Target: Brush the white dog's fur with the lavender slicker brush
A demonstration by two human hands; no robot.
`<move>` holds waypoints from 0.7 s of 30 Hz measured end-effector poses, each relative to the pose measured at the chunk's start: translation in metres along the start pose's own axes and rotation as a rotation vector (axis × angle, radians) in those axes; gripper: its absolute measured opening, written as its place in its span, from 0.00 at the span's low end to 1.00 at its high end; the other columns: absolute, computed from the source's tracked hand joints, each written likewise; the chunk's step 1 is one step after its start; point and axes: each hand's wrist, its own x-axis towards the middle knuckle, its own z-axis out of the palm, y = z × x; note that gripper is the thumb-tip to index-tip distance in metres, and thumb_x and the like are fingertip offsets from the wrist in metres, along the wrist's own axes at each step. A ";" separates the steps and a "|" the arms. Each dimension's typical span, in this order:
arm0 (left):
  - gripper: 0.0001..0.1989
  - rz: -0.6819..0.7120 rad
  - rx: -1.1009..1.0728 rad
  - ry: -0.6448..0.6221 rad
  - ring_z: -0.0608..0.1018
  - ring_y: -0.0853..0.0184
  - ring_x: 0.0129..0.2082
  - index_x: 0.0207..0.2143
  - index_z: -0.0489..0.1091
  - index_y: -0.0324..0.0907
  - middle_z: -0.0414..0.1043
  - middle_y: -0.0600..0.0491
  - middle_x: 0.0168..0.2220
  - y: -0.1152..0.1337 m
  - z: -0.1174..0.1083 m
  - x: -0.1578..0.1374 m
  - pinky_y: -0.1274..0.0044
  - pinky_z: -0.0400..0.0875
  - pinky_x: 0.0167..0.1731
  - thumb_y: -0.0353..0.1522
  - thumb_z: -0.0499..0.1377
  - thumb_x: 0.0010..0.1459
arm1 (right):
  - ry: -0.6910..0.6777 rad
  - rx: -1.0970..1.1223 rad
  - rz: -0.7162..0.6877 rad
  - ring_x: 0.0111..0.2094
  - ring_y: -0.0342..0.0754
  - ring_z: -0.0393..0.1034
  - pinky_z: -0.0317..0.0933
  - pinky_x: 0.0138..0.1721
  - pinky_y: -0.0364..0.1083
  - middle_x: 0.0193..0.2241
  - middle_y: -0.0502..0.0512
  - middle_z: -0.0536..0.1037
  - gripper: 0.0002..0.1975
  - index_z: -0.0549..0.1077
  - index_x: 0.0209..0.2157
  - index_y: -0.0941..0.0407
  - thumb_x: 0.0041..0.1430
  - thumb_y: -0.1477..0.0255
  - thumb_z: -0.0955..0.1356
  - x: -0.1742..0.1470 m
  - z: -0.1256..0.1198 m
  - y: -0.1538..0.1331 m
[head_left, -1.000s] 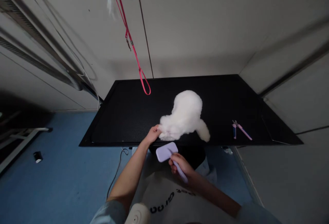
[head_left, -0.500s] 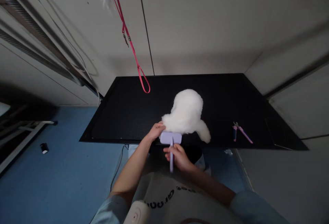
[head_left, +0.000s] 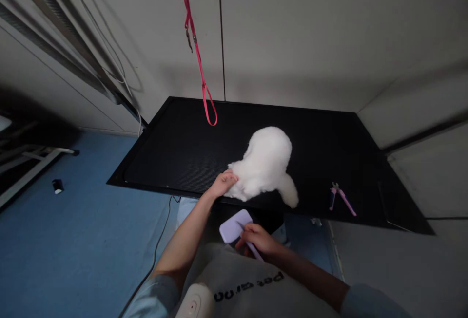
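A fluffy white shape that looks like a small dog (head_left: pixel 268 162) is at the near edge of the black table; no face shows. My left hand (head_left: pixel 223 184) is closed on the fur at its lower left side, fingertips partly hidden in the coat. In front of the table edge, my right hand (head_left: pixel 258 240) grips the handle of a lilac slicker brush (head_left: pixel 234 225). The brush is tilted, with the back of its head facing up, and it is apart from the fur. Its bristles are hidden from view.
On the right of the black grooming table (head_left: pixel 175 147) lie open nail clippers (head_left: pixel 341 198). A pink leash loop (head_left: pixel 204 84) hangs over the table's back edge. Hoses (head_left: pixel 66 40) run along the left wall, and a cable (head_left: pixel 155 254) trails on the blue floor.
My right hand has drawn the brush off the fur, toward my body, and turned it. My left hand stays at the fur. The view has tilted slightly.
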 end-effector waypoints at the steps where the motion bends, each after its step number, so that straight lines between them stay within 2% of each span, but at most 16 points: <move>1: 0.18 0.014 0.011 -0.005 0.74 0.61 0.42 0.27 0.79 0.39 0.73 0.46 0.40 -0.003 0.001 0.000 0.70 0.65 0.49 0.46 0.64 0.50 | -0.011 -0.024 -0.044 0.17 0.42 0.67 0.53 0.18 0.40 0.26 0.54 0.81 0.17 0.58 0.24 0.54 0.47 0.62 0.71 0.000 -0.002 -0.005; 4: 0.17 0.045 0.059 0.062 0.74 0.59 0.44 0.30 0.80 0.40 0.73 0.45 0.42 -0.012 0.003 -0.001 0.68 0.64 0.52 0.45 0.65 0.49 | 0.143 0.016 -0.247 0.20 0.41 0.69 0.59 0.23 0.41 0.30 0.55 0.82 0.19 0.57 0.23 0.54 0.47 0.61 0.71 0.007 -0.005 -0.017; 6: 0.16 0.082 0.101 0.122 0.73 0.59 0.47 0.32 0.80 0.41 0.72 0.45 0.44 -0.016 0.004 -0.002 0.68 0.63 0.53 0.44 0.66 0.49 | 0.208 0.036 -0.218 0.21 0.42 0.70 0.60 0.23 0.42 0.30 0.55 0.82 0.19 0.58 0.23 0.54 0.47 0.60 0.71 0.010 -0.007 -0.014; 9: 0.15 0.099 0.131 0.153 0.72 0.58 0.51 0.33 0.80 0.41 0.72 0.43 0.48 -0.021 0.003 -0.005 0.68 0.62 0.55 0.42 0.66 0.49 | 0.078 -0.032 -0.017 0.17 0.42 0.67 0.55 0.18 0.41 0.23 0.53 0.80 0.17 0.61 0.23 0.54 0.46 0.60 0.71 0.005 -0.008 -0.002; 10: 0.14 0.088 0.129 0.154 0.72 0.57 0.52 0.33 0.80 0.41 0.72 0.43 0.48 -0.022 0.003 -0.006 0.68 0.61 0.56 0.42 0.66 0.49 | 0.035 -0.052 0.005 0.16 0.42 0.65 0.53 0.17 0.40 0.22 0.53 0.80 0.17 0.61 0.23 0.54 0.46 0.60 0.71 0.004 -0.008 0.000; 12: 0.14 0.063 0.121 0.153 0.72 0.57 0.52 0.33 0.80 0.40 0.71 0.44 0.49 -0.022 0.001 -0.007 0.67 0.61 0.56 0.40 0.66 0.48 | 0.040 -0.044 -0.078 0.16 0.41 0.65 0.53 0.18 0.40 0.25 0.53 0.81 0.17 0.61 0.23 0.54 0.47 0.60 0.71 0.004 -0.008 -0.005; 15: 0.12 0.060 0.140 0.148 0.72 0.57 0.52 0.34 0.80 0.40 0.71 0.44 0.50 -0.023 0.001 -0.009 0.67 0.61 0.57 0.38 0.64 0.49 | 0.216 0.035 -0.272 0.19 0.41 0.69 0.58 0.21 0.41 0.31 0.55 0.82 0.19 0.60 0.23 0.54 0.47 0.59 0.71 0.011 -0.009 -0.015; 17: 0.12 0.065 0.171 0.156 0.70 0.56 0.54 0.35 0.80 0.40 0.71 0.44 0.50 -0.023 0.001 -0.009 0.67 0.60 0.58 0.36 0.63 0.49 | 0.218 0.014 -0.211 0.19 0.42 0.69 0.59 0.21 0.41 0.28 0.54 0.82 0.19 0.60 0.23 0.54 0.47 0.58 0.71 0.011 -0.009 -0.012; 19: 0.12 0.067 0.195 0.162 0.70 0.56 0.55 0.36 0.80 0.40 0.70 0.43 0.52 -0.023 0.002 -0.009 0.67 0.60 0.58 0.34 0.62 0.49 | 0.111 -0.058 -0.076 0.16 0.42 0.66 0.55 0.17 0.41 0.23 0.53 0.80 0.18 0.61 0.23 0.54 0.47 0.58 0.71 0.008 -0.009 -0.006; 21: 0.11 0.071 0.217 0.158 0.71 0.57 0.54 0.35 0.79 0.40 0.70 0.43 0.51 -0.020 0.002 -0.009 0.67 0.62 0.56 0.33 0.61 0.50 | 0.061 -0.094 -0.087 0.15 0.40 0.64 0.51 0.16 0.40 0.24 0.54 0.81 0.17 0.61 0.23 0.54 0.49 0.59 0.70 0.005 -0.011 -0.006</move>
